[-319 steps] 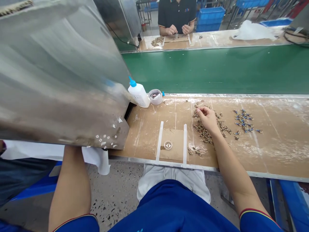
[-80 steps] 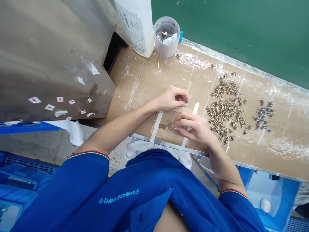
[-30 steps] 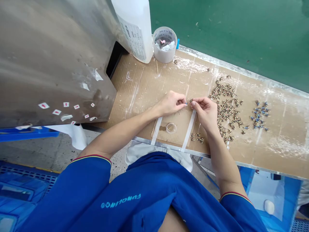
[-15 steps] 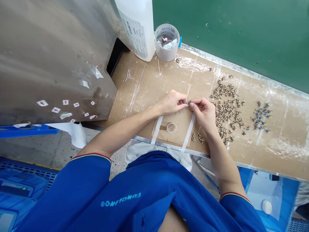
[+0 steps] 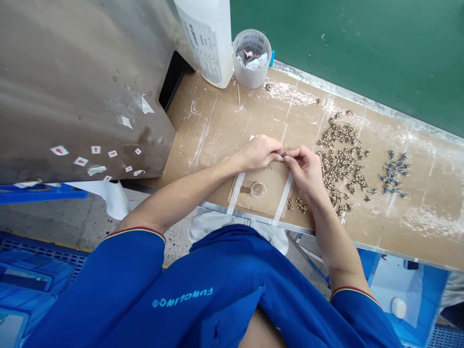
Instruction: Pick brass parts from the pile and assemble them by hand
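My left hand (image 5: pixel 259 153) and my right hand (image 5: pixel 306 169) meet over a cardboard-covered bench (image 5: pixel 203 135), fingertips nearly touching. Both pinch a tiny dark metal part (image 5: pixel 283 154), mostly hidden by my fingers. Just right of my right hand lies a loose pile of small brass fittings (image 5: pixel 337 164). Farther right sits a smaller group of blue-tipped fittings (image 5: pixel 393 173). A few brass fittings (image 5: pixel 297 206) lie below my right wrist. A small clear round dish (image 5: pixel 258 190) rests between two white tape strips (image 5: pixel 236 193), just below my hands.
A steel cabinet (image 5: pixel 79 87) with small stuck-on arrow labels fills the left. Behind the bench stand a white plastic bottle (image 5: pixel 208 38) and a plastic cup (image 5: pixel 252 59) holding tissue. A green conveyor belt (image 5: pixel 362 43) runs along the far side.
My view has tilted down from the far conveyor to the bench. My right hand has moved from the clear dish up to my left hand, and the fingertips have drawn closer.
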`<state>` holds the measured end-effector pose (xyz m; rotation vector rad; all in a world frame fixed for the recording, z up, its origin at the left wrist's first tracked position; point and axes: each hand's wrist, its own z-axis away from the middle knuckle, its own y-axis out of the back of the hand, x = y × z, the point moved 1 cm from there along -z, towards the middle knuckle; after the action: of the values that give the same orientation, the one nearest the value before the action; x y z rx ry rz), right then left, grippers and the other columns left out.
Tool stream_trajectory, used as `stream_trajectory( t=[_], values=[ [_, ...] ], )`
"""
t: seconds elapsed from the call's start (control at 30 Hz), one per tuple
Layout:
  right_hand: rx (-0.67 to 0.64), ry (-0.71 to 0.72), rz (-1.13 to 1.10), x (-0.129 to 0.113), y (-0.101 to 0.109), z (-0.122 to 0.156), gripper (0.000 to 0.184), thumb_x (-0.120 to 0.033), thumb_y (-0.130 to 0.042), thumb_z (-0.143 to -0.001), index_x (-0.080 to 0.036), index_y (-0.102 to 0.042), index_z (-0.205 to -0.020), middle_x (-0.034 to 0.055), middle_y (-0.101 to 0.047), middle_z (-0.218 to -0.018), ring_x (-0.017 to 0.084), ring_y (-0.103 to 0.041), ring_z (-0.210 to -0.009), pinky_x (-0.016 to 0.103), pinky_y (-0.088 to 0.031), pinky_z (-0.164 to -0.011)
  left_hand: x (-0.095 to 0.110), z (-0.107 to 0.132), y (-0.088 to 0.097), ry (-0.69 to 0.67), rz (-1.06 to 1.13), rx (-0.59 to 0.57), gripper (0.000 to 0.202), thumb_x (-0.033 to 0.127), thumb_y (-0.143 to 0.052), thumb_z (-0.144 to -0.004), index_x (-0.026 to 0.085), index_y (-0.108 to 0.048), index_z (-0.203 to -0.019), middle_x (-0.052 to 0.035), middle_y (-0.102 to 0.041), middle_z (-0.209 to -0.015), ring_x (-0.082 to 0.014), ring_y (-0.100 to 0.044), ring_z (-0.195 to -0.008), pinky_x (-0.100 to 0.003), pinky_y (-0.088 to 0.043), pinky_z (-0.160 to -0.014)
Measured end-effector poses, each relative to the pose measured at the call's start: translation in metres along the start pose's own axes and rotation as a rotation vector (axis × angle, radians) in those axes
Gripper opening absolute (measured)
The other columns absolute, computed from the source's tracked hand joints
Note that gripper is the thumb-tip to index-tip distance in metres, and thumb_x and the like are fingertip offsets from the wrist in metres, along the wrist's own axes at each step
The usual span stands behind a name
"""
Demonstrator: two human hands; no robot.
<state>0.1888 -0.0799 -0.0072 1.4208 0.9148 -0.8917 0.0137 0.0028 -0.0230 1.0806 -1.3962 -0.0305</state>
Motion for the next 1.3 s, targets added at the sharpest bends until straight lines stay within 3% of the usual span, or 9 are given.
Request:
stream_trajectory(
  t=[0.23,0.43,0.57,0.77,0.9,1.0,1.3],
  values=[
    [-0.129,-0.053,-0.015,0.004,0.006,-0.003,0.021,-0.038,-0.074,-0.090,-0.023,-0.062,-0.081,0.0017,-0.069,-0.080,0.017,-0.064,-0.074,0.031,-0.052,-0.069,0.003,0.001,-0.002,-0.029,-0.041,-0.011,0.016,0.017,-0.058,-0.089,0.016,-0.063,-0.073,-0.0041,-0.066,-0.075,-0.0177,-0.060,-0.072,-0.030,-0.040,-0.069],
    [-0.040,-0.046,-0.021,0.009,-0.003,-0.001,0.026,-0.044,-0.073,-0.092,-0.023,-0.063,-0.081,0.0020,-0.068,-0.080,0.017,-0.062,-0.074,0.031,-0.052,-0.070,-0.002,0.000,-0.002,0.053,0.083,-0.001,0.016,0.020,-0.062,-0.086,0.016,-0.063,-0.071,-0.0015,-0.061,-0.068,-0.0149,-0.054,-0.066,-0.029,-0.039,-0.068],
    [-0.052,-0.028,-0.072,0.008,-0.004,-0.001,0.027,-0.044,-0.075,-0.091,-0.023,-0.063,-0.080,0.0019,-0.068,-0.079,0.017,-0.062,-0.074,0.032,-0.053,-0.071,0.000,0.000,0.001,0.064,0.154,-0.002,0.016,0.019,-0.064,-0.083,0.015,-0.063,-0.068,-0.0002,-0.061,-0.066,-0.0129,-0.051,-0.064,-0.027,-0.039,-0.068],
    [-0.008,-0.152,-0.265,0.008,-0.006,-0.004,0.029,-0.048,-0.080,-0.085,-0.023,-0.066,-0.083,0.0026,-0.072,-0.081,0.017,-0.065,-0.073,0.034,-0.056,-0.072,0.009,0.002,0.006,0.155,0.266,0.067,0.017,0.024,-0.067,-0.087,0.014,-0.069,-0.074,-0.0003,-0.065,-0.069,-0.0108,-0.052,-0.063,-0.025,-0.040,-0.065],
    [0.048,-0.171,-0.342,0.009,-0.008,-0.006,0.025,-0.045,-0.079,-0.085,-0.022,-0.067,-0.086,0.0020,-0.070,-0.078,0.016,-0.064,-0.071,0.035,-0.058,-0.071,0.010,0.003,0.009,0.198,0.281,0.083,0.014,0.026,-0.068,-0.088,0.014,-0.075,-0.084,-0.0030,-0.073,-0.078,-0.0113,-0.057,-0.067,-0.023,-0.045,-0.066],
    [0.074,-0.162,-0.352,0.009,-0.009,-0.006,0.021,-0.041,-0.076,-0.086,-0.022,-0.067,-0.086,0.0016,-0.069,-0.078,0.016,-0.064,-0.071,0.035,-0.058,-0.072,0.010,0.002,0.009,0.164,0.240,0.099,0.018,0.028,-0.067,-0.091,0.014,-0.074,-0.082,-0.0045,-0.074,-0.080,-0.0122,-0.060,-0.070,-0.025,-0.046,-0.069],
    [0.007,-0.116,-0.204,0.012,-0.008,-0.004,0.012,-0.028,-0.069,-0.086,-0.022,-0.061,-0.080,0.0005,-0.067,-0.075,0.016,-0.059,-0.071,0.031,-0.049,-0.069,0.008,0.001,0.001,0.151,0.185,0.062,0.022,0.025,-0.060,-0.087,0.015,-0.066,-0.069,-0.0010,-0.062,-0.066,-0.0116,-0.049,-0.063,-0.026,-0.035,-0.064]
  ],
)
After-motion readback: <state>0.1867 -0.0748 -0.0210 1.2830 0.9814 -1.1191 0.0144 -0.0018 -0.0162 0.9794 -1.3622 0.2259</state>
